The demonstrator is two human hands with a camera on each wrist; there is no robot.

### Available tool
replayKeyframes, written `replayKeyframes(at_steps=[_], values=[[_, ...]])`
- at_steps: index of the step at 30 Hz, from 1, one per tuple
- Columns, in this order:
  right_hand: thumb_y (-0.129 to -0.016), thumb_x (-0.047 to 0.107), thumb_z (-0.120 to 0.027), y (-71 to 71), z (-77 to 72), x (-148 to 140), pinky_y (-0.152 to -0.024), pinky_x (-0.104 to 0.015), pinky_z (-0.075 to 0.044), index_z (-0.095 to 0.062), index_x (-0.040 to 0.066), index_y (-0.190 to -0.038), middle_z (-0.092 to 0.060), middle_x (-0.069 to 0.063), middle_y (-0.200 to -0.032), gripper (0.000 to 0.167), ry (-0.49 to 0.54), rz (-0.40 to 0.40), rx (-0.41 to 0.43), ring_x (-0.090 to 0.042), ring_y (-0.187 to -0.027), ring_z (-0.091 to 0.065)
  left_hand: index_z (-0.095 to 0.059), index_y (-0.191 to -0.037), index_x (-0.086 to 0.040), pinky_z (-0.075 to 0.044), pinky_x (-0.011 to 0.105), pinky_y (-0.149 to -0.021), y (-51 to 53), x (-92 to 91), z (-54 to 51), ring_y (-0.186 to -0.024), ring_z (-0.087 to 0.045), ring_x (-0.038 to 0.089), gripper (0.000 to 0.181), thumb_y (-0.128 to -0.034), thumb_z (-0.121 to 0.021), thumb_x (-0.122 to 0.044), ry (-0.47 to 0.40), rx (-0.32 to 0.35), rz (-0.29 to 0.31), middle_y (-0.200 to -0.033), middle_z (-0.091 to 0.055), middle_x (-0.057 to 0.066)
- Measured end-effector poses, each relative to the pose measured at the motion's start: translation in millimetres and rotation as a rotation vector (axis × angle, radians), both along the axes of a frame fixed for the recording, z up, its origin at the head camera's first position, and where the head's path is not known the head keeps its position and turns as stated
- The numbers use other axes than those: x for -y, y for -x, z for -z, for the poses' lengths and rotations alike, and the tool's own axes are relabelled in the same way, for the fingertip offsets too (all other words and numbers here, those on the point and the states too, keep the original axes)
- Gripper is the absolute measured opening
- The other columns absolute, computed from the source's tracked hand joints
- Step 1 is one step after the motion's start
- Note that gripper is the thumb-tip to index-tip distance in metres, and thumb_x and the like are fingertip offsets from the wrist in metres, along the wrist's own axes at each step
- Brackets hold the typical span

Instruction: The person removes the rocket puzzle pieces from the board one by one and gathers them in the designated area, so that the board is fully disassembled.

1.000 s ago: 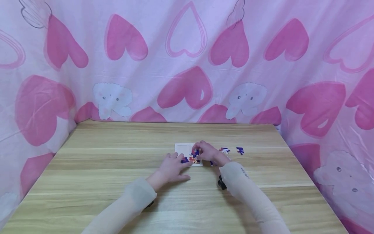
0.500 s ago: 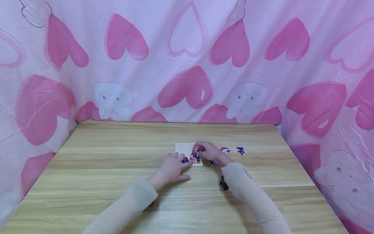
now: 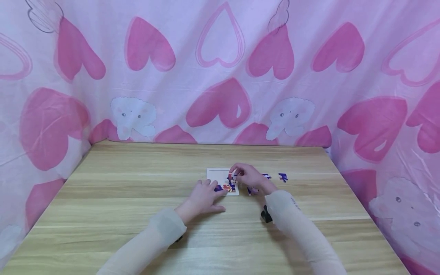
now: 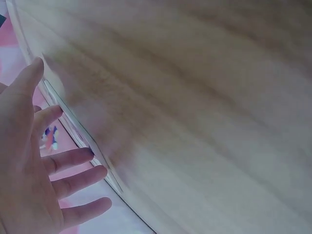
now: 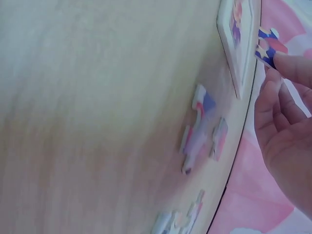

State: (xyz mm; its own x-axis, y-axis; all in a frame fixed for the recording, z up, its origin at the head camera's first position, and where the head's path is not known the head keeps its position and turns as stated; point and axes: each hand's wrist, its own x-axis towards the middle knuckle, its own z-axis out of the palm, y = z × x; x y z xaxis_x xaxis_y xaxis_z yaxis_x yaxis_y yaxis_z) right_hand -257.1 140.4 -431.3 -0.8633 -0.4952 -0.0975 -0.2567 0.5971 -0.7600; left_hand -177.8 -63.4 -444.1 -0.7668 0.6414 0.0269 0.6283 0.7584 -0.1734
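A small white puzzle tray [image 3: 214,174] lies on the table, with several joined jigsaw pieces [image 3: 227,188] of purple and orange along its near side. My left hand [image 3: 203,198] has its fingers spread and resting at the tray's left and near edge; the left wrist view shows them fairly straight, the thumb apart. Over the tray's right part, my right hand [image 3: 250,176] pinches a jigsaw piece [image 5: 267,46] between thumb and fingers. That piece is blue with yellow stars and some red, and in the right wrist view it is held up clear of the tray.
Loose jigsaw pieces lie right of the tray: a purple one [image 3: 253,191] near its side, one [image 3: 267,176] partly behind the right hand, and a blue one [image 3: 283,177] farthest right. A pink heart-print curtain [image 3: 216,103] stands behind the wooden table [image 3: 120,191].
My right hand has shifted slightly right and away, still pinching the jigsaw piece, and more of the near purple piece shows. My left hand has stayed almost where it was.
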Motion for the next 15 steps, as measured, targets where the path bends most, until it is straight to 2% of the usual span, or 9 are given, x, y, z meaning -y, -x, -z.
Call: replayKeyframes(at_steps=[3, 9, 15], values=[[-0.08, -0.002, -0.055, -2.9, -5.6, -7.4, -0.064, -0.032, -0.045, -0.058, 0.016, -0.098, -0.055, -0.005, -0.088, 0.025, -0.004, -0.006, 0.014, -0.02, -0.077, -0.05, -0.045, -0.129, -0.034, -0.039, 0.05, -0.079, -1.2, 0.6, -0.8, -0.099, -0.046, 0.03, 0.066, -0.0747, -0.039, -0.071, -0.011, 0.005, 0.008, -0.114, -0.049, 0.009], [-0.08, -0.001, -0.053, -3.8, -5.5, -36.2, -0.065, -0.031, -0.042, -0.06, 0.015, -0.094, -0.055, -0.004, -0.083, 0.022, -0.007, -0.046, -0.071, -0.018, -0.074, -0.048, -0.044, -0.13, -0.033, -0.038, 0.051, -0.08, -2.8, 1.2, -0.2, -0.101, -0.046, 0.031, 0.066, -0.0754, -0.039, -0.07, -0.025, 0.005, 0.009, -0.115, -0.048, 0.01], [-0.081, -0.003, -0.052, -13.8, -10.5, -72.3, -0.065, -0.033, -0.042, -0.06, 0.004, -0.098, -0.055, -0.008, -0.087, 0.02, 0.046, -0.027, -0.058, -0.022, -0.077, -0.047, -0.044, -0.13, -0.033, -0.038, 0.052, -0.08, -2.9, 1.3, 2.0, -0.102, -0.046, 0.031, 0.065, -0.0761, -0.038, -0.07, -0.027, 0.002, 0.006, -0.117, -0.048, 0.009]])
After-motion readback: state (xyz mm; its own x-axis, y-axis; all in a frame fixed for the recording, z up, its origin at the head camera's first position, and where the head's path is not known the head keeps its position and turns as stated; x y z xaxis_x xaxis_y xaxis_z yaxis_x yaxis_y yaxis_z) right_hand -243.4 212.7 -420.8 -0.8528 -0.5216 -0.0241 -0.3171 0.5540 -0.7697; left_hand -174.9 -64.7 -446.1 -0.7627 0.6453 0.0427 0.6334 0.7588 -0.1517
